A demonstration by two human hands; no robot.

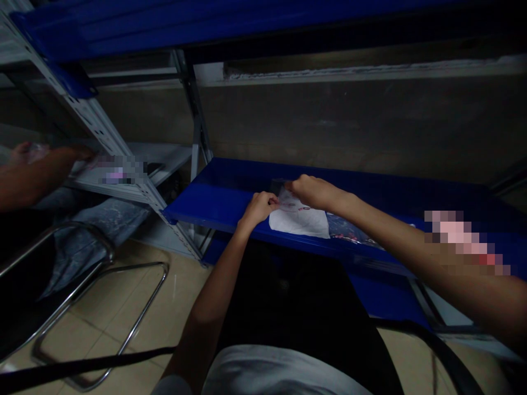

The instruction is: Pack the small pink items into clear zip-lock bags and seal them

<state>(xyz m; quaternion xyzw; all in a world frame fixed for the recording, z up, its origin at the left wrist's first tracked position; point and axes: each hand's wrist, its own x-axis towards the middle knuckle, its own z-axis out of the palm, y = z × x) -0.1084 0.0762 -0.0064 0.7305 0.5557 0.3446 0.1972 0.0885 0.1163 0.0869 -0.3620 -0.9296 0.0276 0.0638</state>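
Note:
A small clear plastic bag (288, 198) is stretched between my two hands above the blue shelf. My left hand (259, 208) is closed, thumb and finger pinching the bag's left edge. My right hand (315, 191) curls over the bag's upper right side with its fingers closed; the fingertips are partly hidden. Under the bag lies a white sheet (300, 224), whether paper or cloth I cannot tell. Small dark reddish pieces (303, 208) show on or over the sheet. Right of it, partly below my right forearm, lies clear plastic packaging (348, 229) with small reddish bits.
The blue shelf (222, 200) has a metal upright (119, 148) at its left, and another blue shelf (247, 24) hangs above. At left, a co-worker's arm (37, 173) reaches over a grey shelf (177, 156), beside a chrome chair frame (140, 307). A blurred patch (457, 233) covers something at right.

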